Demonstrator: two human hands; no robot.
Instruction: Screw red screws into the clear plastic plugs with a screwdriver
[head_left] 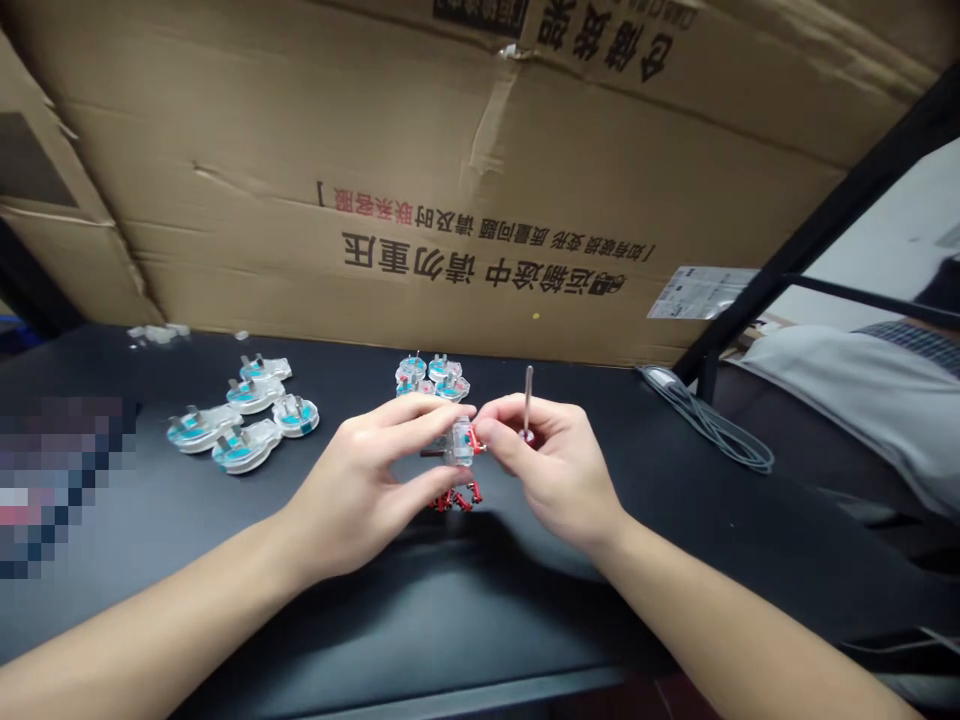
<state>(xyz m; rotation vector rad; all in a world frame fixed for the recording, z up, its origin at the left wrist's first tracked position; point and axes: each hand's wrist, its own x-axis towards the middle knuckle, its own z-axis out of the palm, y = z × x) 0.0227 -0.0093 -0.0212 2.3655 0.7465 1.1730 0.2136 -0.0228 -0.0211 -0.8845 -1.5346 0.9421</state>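
Note:
In the middle of the head view, my left hand (352,480) is closed around a clear plastic plug (460,443) with a blue patch, held by its sides between thumb and fingers. Its pins point left. My right hand (559,460) pinches a small red part (476,440) against the open right end of the plug. A thin metal rod (529,395), like a screwdriver shaft, stands up out of the same hand; its lower end is hidden. Several small red parts (456,498) with dark ends lie on the table just below my left fingertips.
Several clear plugs with blue inside (247,445) lie at the left, pins up. Another group of plugs (450,385) sits behind my hands. A coiled grey cable (709,420) lies at the right. A large cardboard sheet (420,130) backs the black table (360,640). Someone in grey clothing (832,380) is beyond.

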